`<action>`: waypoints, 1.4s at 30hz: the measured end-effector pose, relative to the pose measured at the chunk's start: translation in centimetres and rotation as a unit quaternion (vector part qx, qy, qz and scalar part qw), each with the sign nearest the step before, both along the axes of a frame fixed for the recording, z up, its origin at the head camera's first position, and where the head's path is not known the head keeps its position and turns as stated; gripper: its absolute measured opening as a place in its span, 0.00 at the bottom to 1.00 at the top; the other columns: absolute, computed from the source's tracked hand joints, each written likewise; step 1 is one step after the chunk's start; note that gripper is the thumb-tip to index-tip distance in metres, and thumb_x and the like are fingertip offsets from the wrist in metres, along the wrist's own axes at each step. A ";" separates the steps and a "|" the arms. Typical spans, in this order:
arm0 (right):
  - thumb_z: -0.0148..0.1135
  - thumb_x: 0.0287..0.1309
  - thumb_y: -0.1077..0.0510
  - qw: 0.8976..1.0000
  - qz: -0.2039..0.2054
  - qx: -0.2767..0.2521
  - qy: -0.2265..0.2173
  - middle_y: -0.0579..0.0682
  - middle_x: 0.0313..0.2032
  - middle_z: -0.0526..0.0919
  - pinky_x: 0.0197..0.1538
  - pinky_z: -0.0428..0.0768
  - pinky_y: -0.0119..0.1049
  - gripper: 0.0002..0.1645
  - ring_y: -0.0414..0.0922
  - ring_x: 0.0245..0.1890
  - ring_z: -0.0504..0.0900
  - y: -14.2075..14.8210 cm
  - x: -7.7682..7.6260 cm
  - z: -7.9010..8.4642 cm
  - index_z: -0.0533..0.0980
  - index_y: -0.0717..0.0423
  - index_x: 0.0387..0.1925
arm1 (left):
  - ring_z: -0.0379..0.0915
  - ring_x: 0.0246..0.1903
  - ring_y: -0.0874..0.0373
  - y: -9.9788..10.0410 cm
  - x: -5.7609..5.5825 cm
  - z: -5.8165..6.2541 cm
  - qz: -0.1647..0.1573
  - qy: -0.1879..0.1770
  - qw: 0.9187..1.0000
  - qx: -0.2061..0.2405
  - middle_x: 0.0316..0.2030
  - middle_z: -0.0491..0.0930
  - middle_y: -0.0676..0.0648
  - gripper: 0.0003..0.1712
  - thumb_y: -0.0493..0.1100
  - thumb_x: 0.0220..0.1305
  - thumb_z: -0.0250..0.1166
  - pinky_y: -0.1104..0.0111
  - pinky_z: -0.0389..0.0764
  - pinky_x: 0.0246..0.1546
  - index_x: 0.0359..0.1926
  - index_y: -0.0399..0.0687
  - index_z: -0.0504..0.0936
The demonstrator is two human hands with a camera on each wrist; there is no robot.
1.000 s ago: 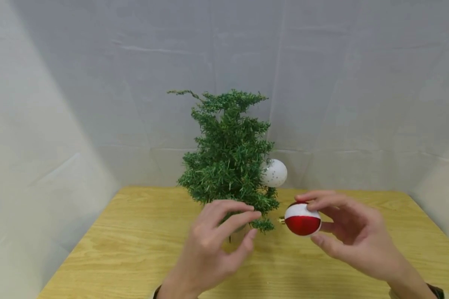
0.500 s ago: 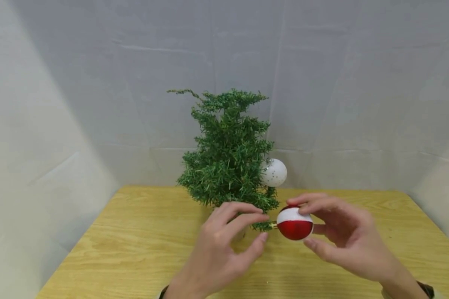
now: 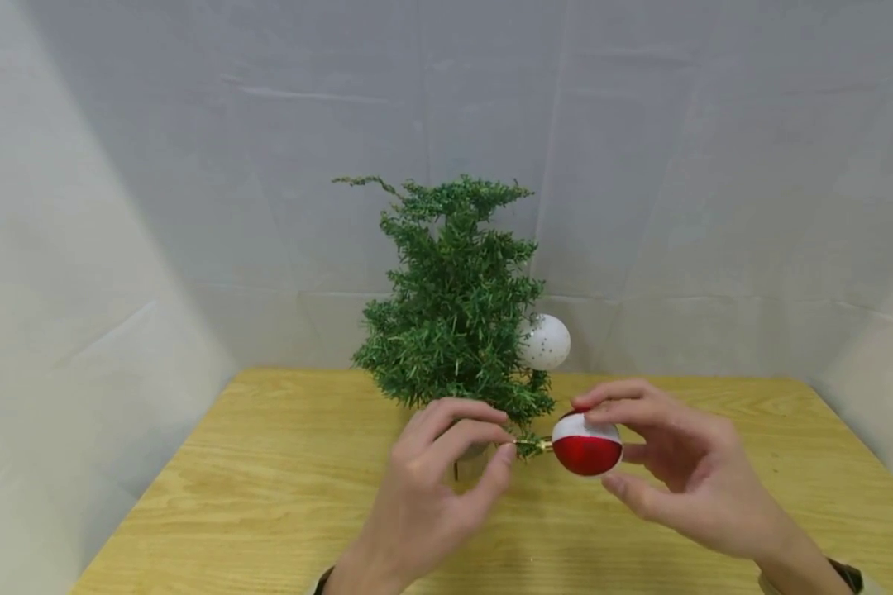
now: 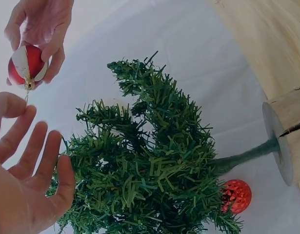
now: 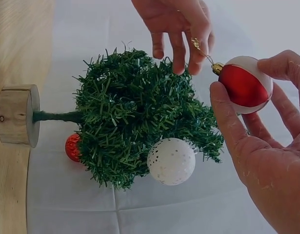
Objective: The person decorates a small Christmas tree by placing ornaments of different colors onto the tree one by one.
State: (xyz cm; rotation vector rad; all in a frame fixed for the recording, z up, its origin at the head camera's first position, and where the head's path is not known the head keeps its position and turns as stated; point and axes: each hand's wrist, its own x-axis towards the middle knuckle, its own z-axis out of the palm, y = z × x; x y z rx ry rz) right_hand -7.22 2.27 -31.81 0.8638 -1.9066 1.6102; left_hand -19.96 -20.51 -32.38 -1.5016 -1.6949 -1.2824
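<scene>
My right hand point(image 3: 688, 471) holds a red and white Christmas bauble point(image 3: 586, 450) between thumb and fingertips, its gold cap point(image 5: 217, 68) pointing left. From the cap runs a thin gold hanging loop point(image 5: 202, 52), stretched toward my left hand point(image 3: 442, 487). Thumb and index fingertip of that hand pinch the loop's far end; in the left wrist view its other fingers are spread loosely. Just behind both hands stands a small artificial Christmas tree point(image 3: 454, 306). A white bauble with silvery dots point(image 3: 546, 343) hangs on its right side.
The tree has a round wooden base point(image 5: 15, 117) on the wood-grain table point(image 3: 216, 487). Low on its far side is a red bauble point(image 4: 236, 196), hidden in the head view. A pale cloth wall point(image 3: 640, 165) rises behind the table.
The right hand has brought the bauble slightly left, toward the left hand. The left hand moved right, then back a little, and its fingertips have closed on the gold loop, now drawn out.
</scene>
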 end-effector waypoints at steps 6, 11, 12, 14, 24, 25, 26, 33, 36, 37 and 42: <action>0.55 0.46 0.91 1.000 -0.008 0.022 -0.019 0.60 0.64 0.73 0.54 0.87 0.41 0.36 0.49 0.62 0.78 -0.3 0.1 0.0 0.76 0.67 0.57 | 0.81 0.45 0.56 0.0 -0.2 -0.2 0.020 0.013 0.999 0.030 0.45 0.85 0.48 0.04 0.36 0.61 0.70 0.70 0.80 0.52 0.37 0.48 0.86; 0.59 0.50 0.87 0.998 -0.038 0.036 -0.031 0.58 0.60 0.76 0.50 0.88 0.41 0.28 0.48 0.60 0.81 -0.9 -0.1 0.1 0.74 0.63 0.49 | 0.82 0.41 0.56 0.3 -0.4 -0.2 0.039 0.081 0.994 0.060 0.42 0.86 0.47 0.03 0.39 0.65 0.67 0.70 0.80 0.46 0.36 0.46 0.86; 0.60 0.50 0.87 0.998 -0.049 0.039 -0.028 0.57 0.59 0.77 0.48 0.88 0.40 0.26 0.47 0.58 0.82 -1.2 -0.2 0.2 0.74 0.63 0.47 | 0.82 0.40 0.56 0.4 -0.5 -0.2 0.043 0.100 0.992 0.066 0.41 0.86 0.47 0.04 0.40 0.66 0.66 0.69 0.80 0.44 0.36 0.46 0.86; 0.62 0.50 0.85 0.996 -0.078 0.047 -0.016 0.56 0.55 0.80 0.43 0.88 0.37 0.23 0.45 0.54 0.83 -1.6 -0.4 0.1 0.73 0.62 0.42 | 0.82 0.38 0.57 0.6 -0.6 -0.1 0.057 0.142 0.985 0.075 0.39 0.87 0.47 0.07 0.41 0.68 0.64 0.69 0.79 0.41 0.35 0.45 0.86; 0.66 0.67 0.53 0.943 -0.247 0.180 0.132 0.50 0.39 0.82 0.29 0.72 0.20 0.14 0.34 0.31 0.76 -2.7 -2.2 -0.4 0.72 0.57 0.31 | 0.81 0.32 0.59 1.5 -1.0 0.0 0.131 0.310 0.937 0.099 0.34 0.87 0.51 0.09 0.41 0.66 0.62 0.67 0.75 0.35 0.31 0.49 0.87; 0.64 0.68 0.51 0.937 -0.258 0.193 0.135 0.49 0.40 0.82 0.30 0.73 0.19 0.14 0.34 0.31 0.76 -2.8 -2.3 -0.4 0.74 0.55 0.33 | 0.81 0.32 0.59 1.6 -1.1 -0.1 0.132 0.313 0.935 0.101 0.34 0.87 0.51 0.09 0.41 0.66 0.62 0.67 0.75 0.35 0.31 0.49 0.87; 0.64 0.68 0.50 0.933 -0.263 0.203 0.135 0.48 0.40 0.82 0.31 0.75 0.19 0.13 0.34 0.32 0.78 -2.9 -2.3 -0.4 0.77 0.55 0.35 | 0.81 0.32 0.59 1.7 -1.1 -0.1 0.132 0.314 0.935 0.102 0.34 0.87 0.51 0.09 0.41 0.66 0.62 0.67 0.75 0.35 0.31 0.49 0.87; 0.61 0.70 0.51 0.932 -0.255 0.225 0.122 0.46 0.40 0.80 0.32 0.74 0.16 0.10 0.30 0.29 0.74 -3.2 -2.3 -0.4 0.84 0.49 0.44 | 0.81 0.33 0.59 1.8 -1.2 -0.2 0.130 0.315 0.934 0.109 0.35 0.87 0.51 0.09 0.41 0.68 0.61 0.67 0.74 0.35 0.32 0.49 0.87; 0.60 0.72 0.53 0.933 -0.245 0.226 0.133 0.46 0.39 0.79 0.30 0.71 0.15 0.09 0.28 0.25 0.69 -3.2 -2.4 -0.5 0.85 0.49 0.44 | 0.81 0.32 0.59 1.9 -1.2 -0.2 0.127 0.316 0.934 0.112 0.35 0.87 0.51 0.10 0.41 0.68 0.61 0.67 0.74 0.35 0.32 0.49 0.87; 0.59 0.72 0.53 0.932 -0.247 0.227 0.135 0.46 0.39 0.79 0.30 0.70 0.14 0.09 0.28 0.25 0.68 -3.3 -2.4 -0.5 0.85 0.49 0.43 | 0.81 0.32 0.59 1.9 -1.2 -0.2 0.125 0.315 0.934 0.112 0.35 0.87 0.51 0.10 0.41 0.68 0.60 0.67 0.73 0.35 0.32 0.49 0.86; 0.58 0.73 0.53 0.928 -0.262 0.226 0.137 0.45 0.39 0.80 0.30 0.71 0.15 0.09 0.28 0.26 0.69 -3.5 -2.6 -0.5 0.83 0.48 0.40 | 0.81 0.32 0.59 1.9 -1.1 0.0 0.126 0.312 0.934 0.116 0.34 0.87 0.51 0.10 0.41 0.67 0.61 0.68 0.74 0.35 0.31 0.48 0.86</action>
